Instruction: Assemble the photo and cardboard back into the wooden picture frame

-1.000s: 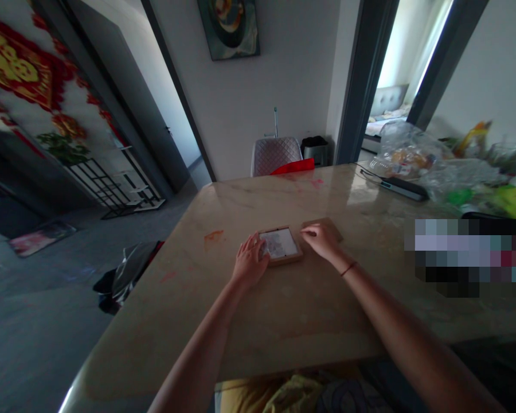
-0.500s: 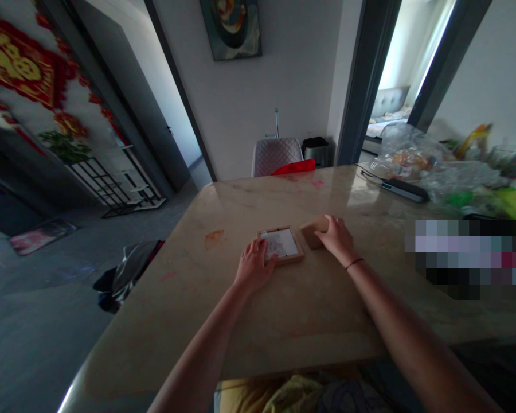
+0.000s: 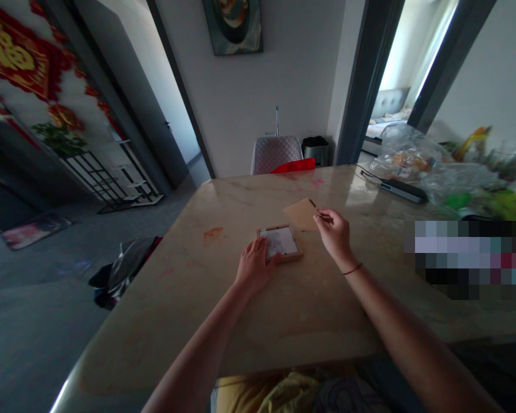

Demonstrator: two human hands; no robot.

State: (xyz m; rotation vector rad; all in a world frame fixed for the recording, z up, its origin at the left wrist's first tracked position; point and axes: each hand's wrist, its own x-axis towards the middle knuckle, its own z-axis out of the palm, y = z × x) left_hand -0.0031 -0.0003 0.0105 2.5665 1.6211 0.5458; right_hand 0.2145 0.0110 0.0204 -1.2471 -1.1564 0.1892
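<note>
Light wood makes up the small frame (image 3: pixel 293 257) lying flat on the marble-look table (image 3: pixel 284 315), pretty much dead centre in front of the person, with a pale printed sheet (image 3: pixel 286 240) sitting inside it. What's on the print is too small to make out, fwiw. The left hand (image 3: pixel 254 264) is spread loosely over the frame's left side, fingers overlapping the sheet, not gripping anything. Just beyond the frame, to the right, there's a thin tan board (image 3: pixel 302 215) tilted up at an angle, its near-right edge pinched between thumb and fingers of the right hand (image 3: pixel 335 232); can't tell if its lower edge touches the tabletop. Progress-wise, I'd call it about midway: sheet's in the frame, board's out of it, and the frame's open side is uncovered, so those two being apart is the unfinished bit. Further out there's an orange smear (image 3: pixel 214 232) off to the left, a black device (image 3: pixel 403 190) with a cable and some clear plastic bags (image 3: pixel 413 152) to the right, plus a quilted chair (image 3: pixel 277 155) across the table.
</note>
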